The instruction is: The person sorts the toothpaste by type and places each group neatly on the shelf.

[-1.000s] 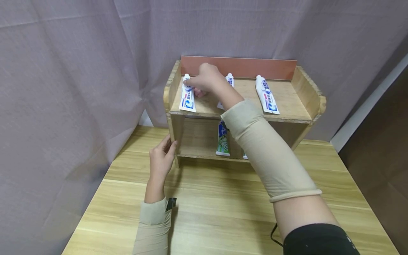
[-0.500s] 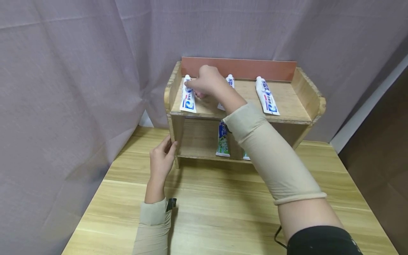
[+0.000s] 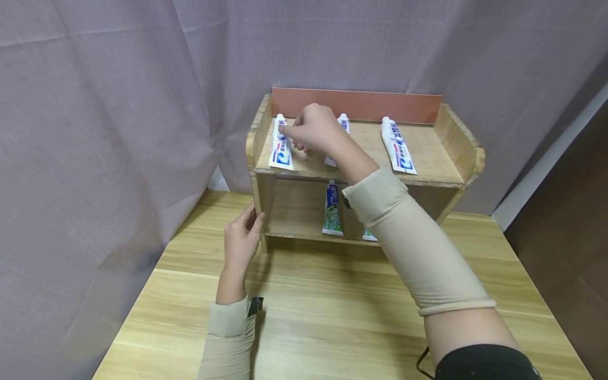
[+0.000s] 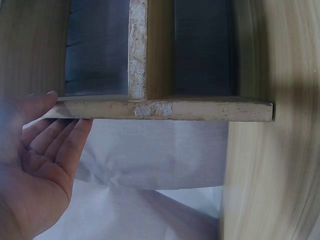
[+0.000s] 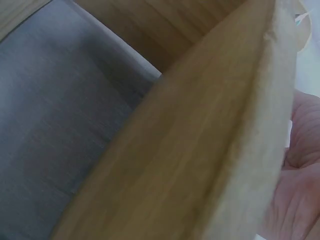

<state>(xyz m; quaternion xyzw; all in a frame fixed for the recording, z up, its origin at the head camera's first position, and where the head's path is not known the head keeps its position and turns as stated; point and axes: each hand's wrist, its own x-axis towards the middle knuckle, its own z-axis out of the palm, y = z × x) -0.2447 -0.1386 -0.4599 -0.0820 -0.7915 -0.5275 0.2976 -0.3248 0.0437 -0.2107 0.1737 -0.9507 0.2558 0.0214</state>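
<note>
A small two-tier wooden shelf point(image 3: 304, 171) stands on the table. My left hand point(image 3: 241, 240) grips the front edge of its left side panel, thumb on one face and fingers on the other, as the left wrist view also shows. On the upper tier lie three white-and-blue toothpaste tubes: a left tube point(image 3: 282, 150), a middle tube point(image 3: 344, 122) partly behind my right arm, and a right tube point(image 3: 398, 145). Over the left tube hovers my right hand point(image 3: 315, 126), thumb extended across it and other fingers loosely bent at its right; contact is unclear.
A blue-and-green toothpaste tube point(image 3: 332, 208) lies on the lower tier. Another green-and-white tube point(image 3: 368, 235) is mostly hidden by my right sleeve. Behind the shelf hangs a grey curtain point(image 3: 142, 105). A board of the shelf point(image 5: 200, 125) blocks much of the right wrist view.
My right hand has drawn slightly back and right, its lower fingers showing more beside the left tube. The tube keeps its place on the shelf. My left hand holds still.
</note>
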